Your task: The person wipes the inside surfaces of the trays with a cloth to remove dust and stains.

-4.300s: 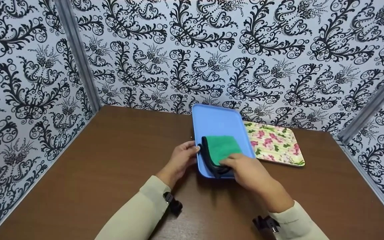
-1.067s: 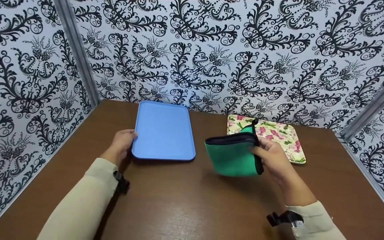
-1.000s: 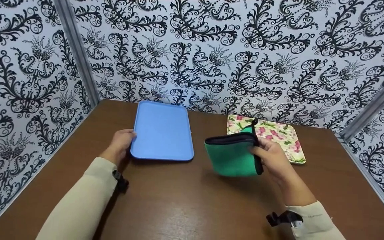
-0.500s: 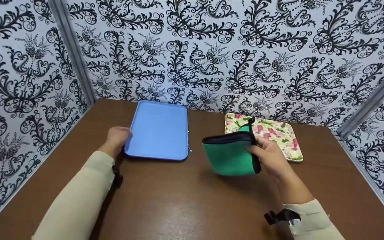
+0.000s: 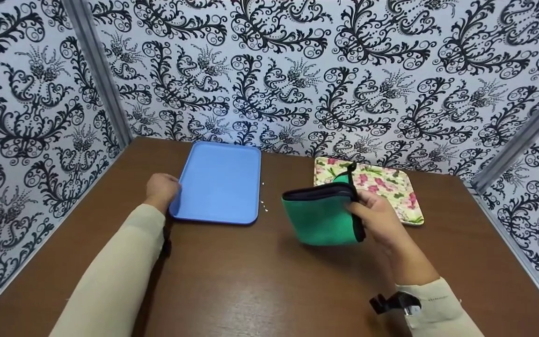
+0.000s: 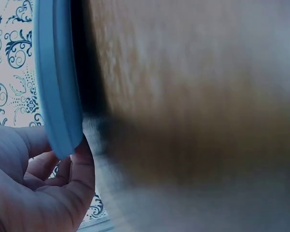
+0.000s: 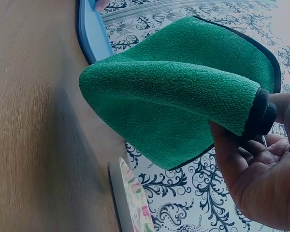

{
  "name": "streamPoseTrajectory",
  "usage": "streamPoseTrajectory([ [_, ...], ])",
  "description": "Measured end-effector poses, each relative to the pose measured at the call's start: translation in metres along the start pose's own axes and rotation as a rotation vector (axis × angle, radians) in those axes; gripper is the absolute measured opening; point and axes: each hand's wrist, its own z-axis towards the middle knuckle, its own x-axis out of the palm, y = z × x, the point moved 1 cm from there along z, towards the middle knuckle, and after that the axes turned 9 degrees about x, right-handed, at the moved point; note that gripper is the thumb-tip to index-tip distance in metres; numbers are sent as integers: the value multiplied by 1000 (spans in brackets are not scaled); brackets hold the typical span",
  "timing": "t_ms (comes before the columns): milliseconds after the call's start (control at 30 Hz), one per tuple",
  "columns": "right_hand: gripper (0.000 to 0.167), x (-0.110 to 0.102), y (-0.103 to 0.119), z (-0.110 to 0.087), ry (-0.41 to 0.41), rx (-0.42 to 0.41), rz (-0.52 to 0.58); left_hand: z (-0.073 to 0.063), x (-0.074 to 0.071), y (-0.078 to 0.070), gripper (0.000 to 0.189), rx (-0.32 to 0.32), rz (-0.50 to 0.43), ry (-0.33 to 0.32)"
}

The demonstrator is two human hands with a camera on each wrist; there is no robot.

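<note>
A blue tray [image 5: 220, 182] is at the back left of the table, and my left hand [image 5: 162, 189] grips its left rim. In the left wrist view the thumb and fingers of the left hand [image 6: 53, 188] pinch the tray's edge [image 6: 58, 82]. My right hand [image 5: 382, 217] holds a folded green cloth [image 5: 321, 220] with black edging above the table, right of the tray. The right wrist view shows the cloth [image 7: 169, 92] bunched between thumb and fingers, its green folds hanging out to the left.
A floral-patterned tray [image 5: 391, 187] lies at the back right, partly behind the cloth. Small white crumbs [image 5: 265, 206] are on the brown table [image 5: 232, 276] just right of the blue tray. Patterned walls [image 5: 279, 79] close off the back and sides.
The cloth has come off the blue tray into my right hand. My left hand has moved the tray leftward, most recently slightly further left, exposing white crumbs. The right hand has stayed nearly still lately.
</note>
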Motion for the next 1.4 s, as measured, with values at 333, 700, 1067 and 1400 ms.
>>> streamPoseTrajectory([
  [333,30,3,-1,-1,8,-1,29,4,-1,2,35,64,136,-19],
  [700,33,3,-1,-1,5,2,25,10,4,-3,32,61,156,-51],
  [1067,17,-18,5,-3,-22,66,160,10,38,-50,56,119,94,-85],
  [1400,23,-31,5,2,-80,71,473,-1,86,-111,62,217,-33,-6],
])
